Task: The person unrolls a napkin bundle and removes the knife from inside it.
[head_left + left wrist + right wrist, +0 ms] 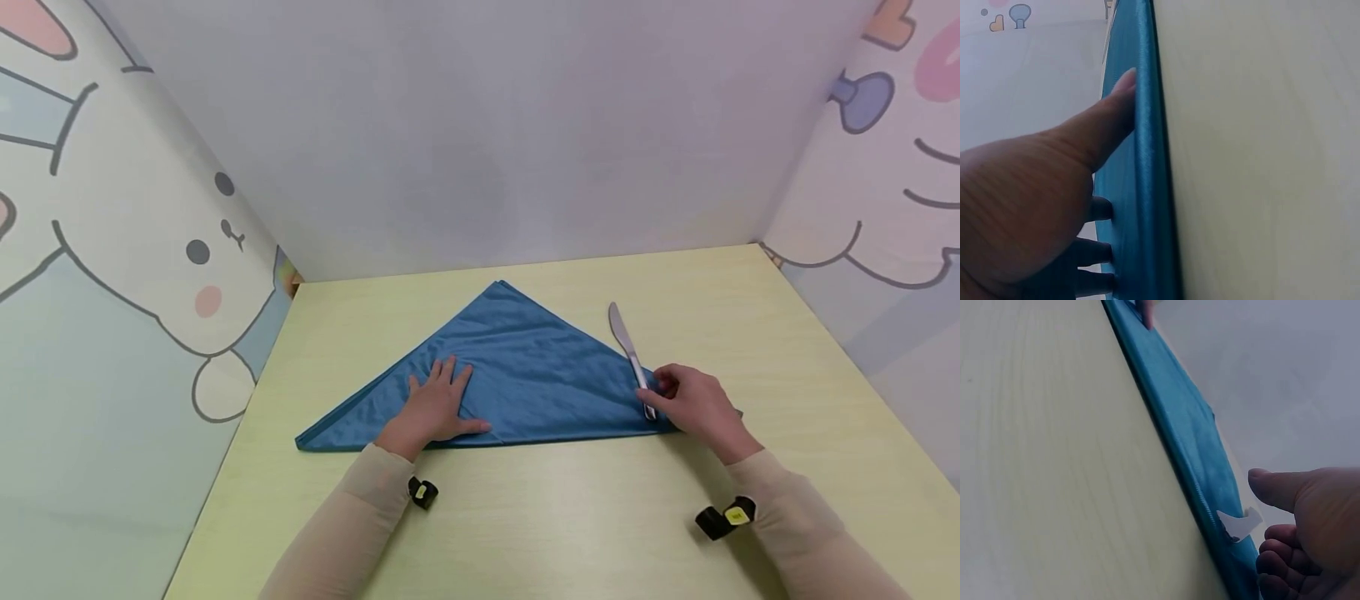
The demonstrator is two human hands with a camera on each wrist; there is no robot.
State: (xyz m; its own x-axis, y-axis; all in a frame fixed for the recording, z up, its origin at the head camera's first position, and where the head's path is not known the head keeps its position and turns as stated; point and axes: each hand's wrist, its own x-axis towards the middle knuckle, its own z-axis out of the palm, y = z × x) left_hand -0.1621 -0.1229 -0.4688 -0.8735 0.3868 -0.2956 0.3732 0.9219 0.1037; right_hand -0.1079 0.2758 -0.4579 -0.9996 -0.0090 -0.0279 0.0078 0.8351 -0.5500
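A blue cloth (525, 358) lies on the table folded into a triangle, its point toward the back and its long fold toward the person. My left hand (438, 408) rests on the left half with fingers spread and thumb along the front fold (1141, 125). A silver table knife (628, 350) lies across the right part of the cloth, blade beyond its edge toward the back. My right hand (697, 404) hovers at the right corner, beside the handle. Its thumb (1275, 487) stands apart from the pale handle end (1239, 524), and the fingers hang loosely curled, holding nothing.
The pale wooden table (570, 517) ends against a plain light wall (480, 133) at the back. Panels with cartoon drawings (142, 208) border it left and right. A small black camera sits on each wrist.
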